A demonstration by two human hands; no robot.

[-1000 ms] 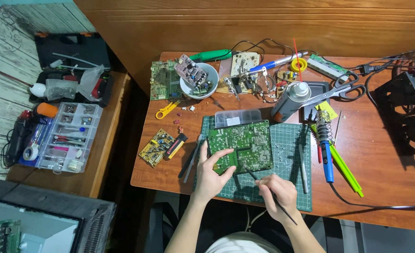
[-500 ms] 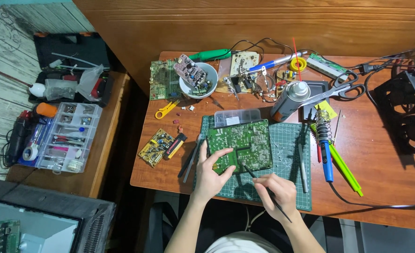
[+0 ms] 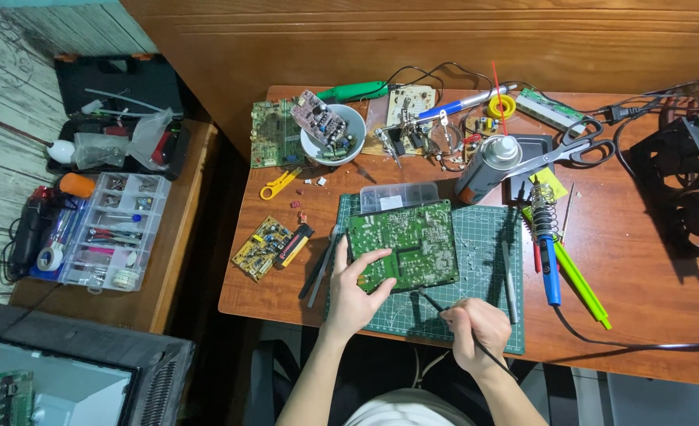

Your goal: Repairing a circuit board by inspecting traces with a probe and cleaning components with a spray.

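wooden desk (image 3: 641, 315) carries a green cutting mat (image 3: 484, 315) at its near edge. on the mat the left hand (image 3: 355, 288) has its fingers clamped on the near left edge of a green circuit board (image 3: 403, 244). right hand (image 3: 476, 331) pinches a thin dark tool (image 3: 436, 304), tip at the board's near edge. beyond, a clear plastic box (image 3: 401, 195) lies behind the board; farther back a white bowl (image 3: 332, 136) holds small circuit boards and parts.

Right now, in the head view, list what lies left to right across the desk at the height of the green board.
Clear parts organiser → small yellow circuit board → left hand → green circuit board → blue-handled soldering iron → black fan.
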